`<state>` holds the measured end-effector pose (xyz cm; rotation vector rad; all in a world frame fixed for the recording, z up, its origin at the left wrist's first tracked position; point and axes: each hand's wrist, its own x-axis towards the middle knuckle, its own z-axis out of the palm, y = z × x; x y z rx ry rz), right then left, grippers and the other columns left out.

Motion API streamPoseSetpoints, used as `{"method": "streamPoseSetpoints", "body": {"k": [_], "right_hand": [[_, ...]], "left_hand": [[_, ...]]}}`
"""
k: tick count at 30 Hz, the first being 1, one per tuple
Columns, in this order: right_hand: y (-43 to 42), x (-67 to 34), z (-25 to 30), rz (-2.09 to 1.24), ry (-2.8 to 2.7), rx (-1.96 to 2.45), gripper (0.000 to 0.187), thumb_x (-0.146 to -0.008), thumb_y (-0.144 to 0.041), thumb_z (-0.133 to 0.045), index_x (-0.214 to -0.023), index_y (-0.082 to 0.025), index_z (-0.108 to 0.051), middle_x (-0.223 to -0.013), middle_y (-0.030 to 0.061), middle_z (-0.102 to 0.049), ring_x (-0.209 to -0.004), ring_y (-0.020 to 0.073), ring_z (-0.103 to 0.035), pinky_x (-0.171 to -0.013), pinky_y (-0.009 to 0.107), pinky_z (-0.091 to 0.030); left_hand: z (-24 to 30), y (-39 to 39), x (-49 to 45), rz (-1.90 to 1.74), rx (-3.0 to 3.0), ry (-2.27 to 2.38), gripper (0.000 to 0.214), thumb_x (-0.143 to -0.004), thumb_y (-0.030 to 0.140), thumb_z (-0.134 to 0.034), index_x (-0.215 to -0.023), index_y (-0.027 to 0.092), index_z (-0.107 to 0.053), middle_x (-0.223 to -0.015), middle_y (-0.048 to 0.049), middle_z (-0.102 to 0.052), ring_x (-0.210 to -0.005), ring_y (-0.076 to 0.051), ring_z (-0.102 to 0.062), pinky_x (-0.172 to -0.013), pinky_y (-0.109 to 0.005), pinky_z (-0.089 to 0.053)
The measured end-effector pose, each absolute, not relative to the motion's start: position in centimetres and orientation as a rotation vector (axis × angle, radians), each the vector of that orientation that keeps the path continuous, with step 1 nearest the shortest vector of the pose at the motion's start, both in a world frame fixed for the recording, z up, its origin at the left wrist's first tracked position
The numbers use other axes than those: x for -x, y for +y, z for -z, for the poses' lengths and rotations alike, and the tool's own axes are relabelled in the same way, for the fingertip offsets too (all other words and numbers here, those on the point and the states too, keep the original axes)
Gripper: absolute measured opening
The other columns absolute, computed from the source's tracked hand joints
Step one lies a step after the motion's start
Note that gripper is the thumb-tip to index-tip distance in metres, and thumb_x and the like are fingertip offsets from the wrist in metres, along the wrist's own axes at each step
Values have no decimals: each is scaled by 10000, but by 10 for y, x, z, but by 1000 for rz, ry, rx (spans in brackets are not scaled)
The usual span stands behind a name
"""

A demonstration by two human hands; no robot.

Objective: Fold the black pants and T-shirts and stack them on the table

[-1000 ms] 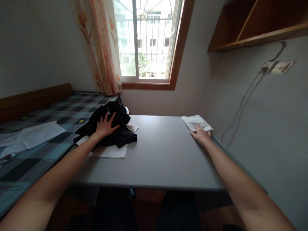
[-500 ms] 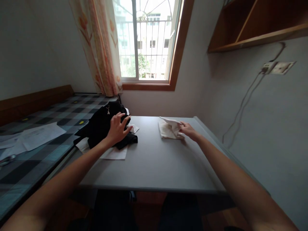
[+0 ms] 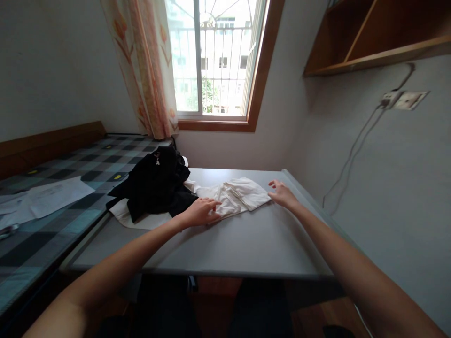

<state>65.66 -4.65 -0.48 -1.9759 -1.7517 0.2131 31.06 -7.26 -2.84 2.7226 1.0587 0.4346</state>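
A white garment [image 3: 227, 199] lies rumpled across the middle of the grey table [image 3: 246, 249]. Toward its right end a flatter, folded white portion [image 3: 250, 192] shows; whether it is a separate piece I cannot tell. My left hand [image 3: 202, 212] rests at the garment's near left edge, fingers curved and apart from the thumb. Just off the right corner, my right hand [image 3: 283, 194] has its fingers spread and holds nothing. Left of the white cloth sits a heap of black clothing [image 3: 153, 183] with a small light print, and white fabric [image 3: 155, 220] pokes out beneath it.
A bed with a checked cover [image 3: 52, 206] adjoins the table's left side, with paper sheets [image 3: 52, 197] on it. The window [image 3: 221, 70] and a curtain [image 3: 148, 70] are behind. Cables [image 3: 352, 155] hang from a socket [image 3: 410, 100] beneath a wooden shelf [image 3: 377, 61].
My left hand has moved right and nearer, from over the black heap to the white cloth. White fabric now stretches between heap and right hand. My right hand has let go of the folded cloth's corner.
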Motion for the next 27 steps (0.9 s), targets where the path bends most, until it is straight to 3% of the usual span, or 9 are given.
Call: {"method": "streamPoseSetpoints", "body": {"k": [3, 8, 11, 14, 19, 23, 24, 27], "right_hand": [[-50, -644, 22, -181, -2114, 1742, 347, -766, -323, -695, -1088, -195, -678, -1161, 144, -653, -1103, 276, -611, -963, 383, -459], [-49, -612, 36, -219, -2354, 1607, 288, -787, -405, -693, -1026, -246, -721, -1125, 103, -675, -1060, 265, -622, -933, 368, -456], [-45, -604, 38, -179, -2206, 1744, 204, -817, -356, -635, -961, -236, -717, -1019, 98, -708, -911, 241, -652, -802, 320, -470], [-39, -613, 34, -183, -1892, 1809, 250, -867, -368, -517, -973, -202, -671, -882, 94, -719, -768, 222, -641, -674, 287, -447], [-40, -666, 22, -79, -1380, 1874, 299, -867, -392, -444, -943, -164, -622, -901, 137, -700, -776, 238, -618, -649, 293, -432], [-57, -704, 26, 63, -1257, 2147, 295, -814, -323, -536, -1041, -155, -622, -979, 164, -674, -871, 288, -610, -728, 351, -439], [-62, -707, 28, 152, -1275, 2177, 336, -801, -292, -551, -1099, -151, -613, -1033, 178, -658, -920, 306, -600, -761, 374, -439], [-70, -700, 35, 396, -1427, 2136, 425, -783, -225, -562, -1201, -157, -597, -1187, 205, -585, -1062, 348, -543, -853, 435, -423]], "left_hand": [[32, -79, -320, -429, -2721, 1212, 383, -842, 500, -649, -1092, 212, -688, -957, -67, -694, -950, -258, -631, -858, -362, -452], [41, -90, -331, -523, -2711, 1369, 183, -886, 337, -599, -986, 217, -694, -1014, -87, -687, -1020, -285, -607, -884, -414, -435], [44, -88, -328, -751, -2478, 1377, 144, -898, 291, -552, -920, 200, -663, -914, -65, -687, -879, -227, -637, -811, -351, -466], [38, -79, -315, -1121, -2102, 1317, 156, -880, 327, -532, -859, 187, -598, -801, -32, -648, -697, -167, -610, -648, -270, -477], [21, -63, -266, -1563, -1712, 1327, 215, -839, 409, -509, -786, 200, -513, -675, 14, -529, -645, -152, -555, -573, -243, -463], [29, -63, -233, -1550, -1891, 1552, 142, -755, 334, -563, -761, 204, -506, -829, -17, -517, -777, -180, -564, -669, -293, -501], [33, -66, -229, -1548, -1962, 1619, 156, -721, 307, -595, -815, 202, -529, -905, -33, -518, -847, -201, -569, -729, -327, -513], [41, -77, -233, -1512, -2220, 1818, 457, -672, 188, -636, -1122, 195, -555, -1186, -116, -491, -1145, -301, -510, -946, -468, -449]]}}
